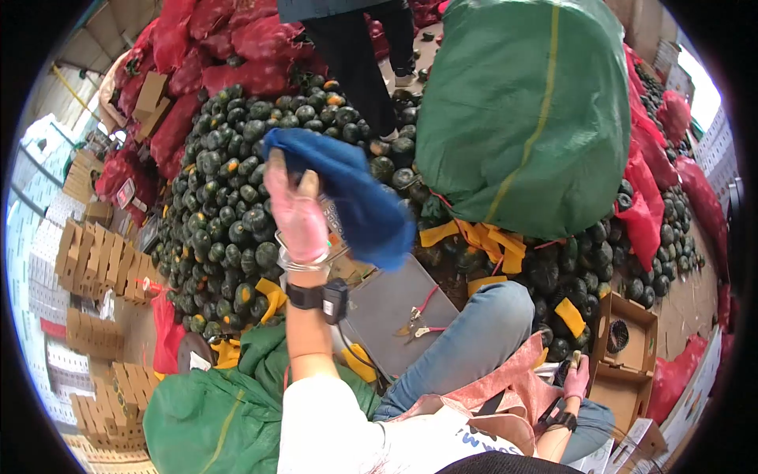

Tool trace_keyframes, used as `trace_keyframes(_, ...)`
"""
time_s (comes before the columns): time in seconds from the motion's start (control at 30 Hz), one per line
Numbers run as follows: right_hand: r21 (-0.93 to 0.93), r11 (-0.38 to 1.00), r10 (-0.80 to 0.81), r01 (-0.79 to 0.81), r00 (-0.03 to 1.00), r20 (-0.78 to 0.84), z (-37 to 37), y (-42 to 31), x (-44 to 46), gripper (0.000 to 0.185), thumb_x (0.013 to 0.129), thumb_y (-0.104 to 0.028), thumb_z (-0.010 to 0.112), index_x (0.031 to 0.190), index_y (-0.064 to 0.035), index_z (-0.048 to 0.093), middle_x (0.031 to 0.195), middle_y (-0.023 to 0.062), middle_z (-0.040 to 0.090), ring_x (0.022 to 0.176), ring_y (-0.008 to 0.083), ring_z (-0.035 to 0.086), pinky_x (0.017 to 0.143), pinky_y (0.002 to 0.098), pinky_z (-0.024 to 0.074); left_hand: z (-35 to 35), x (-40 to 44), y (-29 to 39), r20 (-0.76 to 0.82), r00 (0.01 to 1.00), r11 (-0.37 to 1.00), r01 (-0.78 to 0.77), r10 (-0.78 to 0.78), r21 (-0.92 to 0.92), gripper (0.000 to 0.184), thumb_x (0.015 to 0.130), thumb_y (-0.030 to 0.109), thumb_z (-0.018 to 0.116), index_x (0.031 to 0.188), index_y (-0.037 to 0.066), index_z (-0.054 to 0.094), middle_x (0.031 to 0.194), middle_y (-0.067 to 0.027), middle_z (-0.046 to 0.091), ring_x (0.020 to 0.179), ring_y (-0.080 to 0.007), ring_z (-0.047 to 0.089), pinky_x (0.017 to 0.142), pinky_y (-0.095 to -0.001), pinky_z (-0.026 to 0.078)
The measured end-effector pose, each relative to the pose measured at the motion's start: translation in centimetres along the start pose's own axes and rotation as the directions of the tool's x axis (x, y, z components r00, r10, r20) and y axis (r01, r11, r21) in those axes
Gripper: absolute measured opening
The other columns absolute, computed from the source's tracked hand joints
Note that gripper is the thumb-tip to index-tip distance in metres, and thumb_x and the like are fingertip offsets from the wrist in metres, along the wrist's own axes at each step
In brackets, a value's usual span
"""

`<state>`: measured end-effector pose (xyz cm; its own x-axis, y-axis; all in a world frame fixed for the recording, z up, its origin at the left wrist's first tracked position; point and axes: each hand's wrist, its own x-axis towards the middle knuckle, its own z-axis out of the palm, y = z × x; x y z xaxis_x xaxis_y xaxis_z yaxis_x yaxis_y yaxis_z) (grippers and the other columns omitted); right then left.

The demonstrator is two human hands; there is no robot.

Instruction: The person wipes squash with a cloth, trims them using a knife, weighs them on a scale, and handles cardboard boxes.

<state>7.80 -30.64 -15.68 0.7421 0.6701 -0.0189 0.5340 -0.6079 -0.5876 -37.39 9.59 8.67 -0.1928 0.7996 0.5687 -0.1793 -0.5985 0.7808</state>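
Blue cloth point(359, 197) hangs from the grasping grip of the left hand point(298, 217), near the grey surface point(377, 310) bearing shears point(418, 322), while the right hand point(578, 378), its grip too unclear to tell, is near a cardboard box point(638, 341).

Bright, diffuse light filled the scene; an opening point(699, 79) at upper right was blown out to white, and the far left looked washed pale. Shadows were soft, darkest among the green squashes point(233, 209), which appeared fairly sharp. Motion smeared the blue cloth point(367, 201). Fisheye distortion curved the edges inside a black border.
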Motion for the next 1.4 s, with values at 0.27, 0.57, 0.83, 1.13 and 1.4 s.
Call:
trace_keyframes(0.27, -0.048, 0.997, 0.067, -0.063, 0.994, 0.083, -0.8, -2.4, -1.0, 0.015, 0.091, -0.019, 0.05, 0.097, -0.0059, 0.051, 0.091, 0.0238, 0.059, 0.088, 0.0445, 0.055, 0.073, 0.0455, 0.0449, -10.1, 5.0, -12.4, 0.052, 0.964, 0.165, -0.009, -0.26, 0.986, 0.09, 0.075, 0.042, 0.069, 0.144, 0.008, 0.022, 0.147, -0.0238, 0.021, 0.136, -0.0381, 0.023, 0.11, -0.0451, 0.023)
trace_keyframes(0.57, -0.108, 0.994, 0.026, -0.006, 0.982, 0.187, -0.1, -1.3, -1.3, 0.017, 0.088, -0.02, 0.054, 0.099, -0.0072, 0.054, 0.089, 0.0233, 0.06, 0.087, 0.0418, 0.057, 0.073, 0.0421, 0.0465, -10.5, -0.6, -11.9, 0.127, 0.902, -0.104, -0.185, -0.413, 0.977, 0.065, 0.077, 0.028, 0.063, 0.137, 0.023, 0.037, 0.145, -0.0156, 0.027, 0.129, -0.038, 0.032, 0.102, -0.0485, 0.034)
trace_keyframes(0.83, -0.041, 0.999, -0.007, 0.014, 0.987, 0.161, -0.3, -2.5, -1.4, 0.019, 0.09, -0.027, 0.053, 0.094, -0.008, 0.052, 0.087, 0.0237, 0.058, 0.085, 0.0457, 0.054, 0.068, 0.0478, 0.0436, -10.8, -0.7, -11.1, 0.078, 0.982, 0.334, -0.016, -0.173, 0.942, 0.054, 0.085, 0.015, 0.053, 0.135, 0.004, 0.037, 0.133, -0.0221, 0.045, 0.122, -0.0382, 0.043, 0.102, -0.037, 0.035)
trace_keyframes(1.13, -0.014, 0.999, 0.05, -0.048, 0.973, 0.223, -0.7, -3.7, -1.6, 0.015, 0.09, -0.021, 0.052, 0.097, -0.0075, 0.052, 0.087, 0.0219, 0.058, 0.083, 0.0427, 0.056, 0.067, 0.042, 0.0457, -8.3, -8.3, -9.7, 0.357, 0.929, -0.01, -0.359, -0.101, 0.933, 0.073, 0.078, 0.047, 0.063, 0.139, 0.02, 0.035, 0.147, -0.0199, 0.022, 0.133, -0.0395, 0.025, 0.105, -0.0542, 0.025)
trace_keyframes(1.4, -0.082, 0.996, 0.043, -0.019, 0.956, 0.291, -0.8, -0.4, -2.5, 0.015, 0.088, -0.017, 0.051, 0.1, -0.008, 0.052, 0.088, 0.0204, 0.059, 0.084, 0.0408, 0.057, 0.072, 0.0405, 0.0462, -14.4, -22.4, -18.2, -0.289, 0.587, -0.238, 0.165, -0.756, 0.957, 0.089, 0.069, 0.053, 0.066, 0.138, 0.009, 0.033, 0.142, -0.0224, 0.029, 0.13, -0.0402, 0.029, 0.105, -0.0477, 0.028)
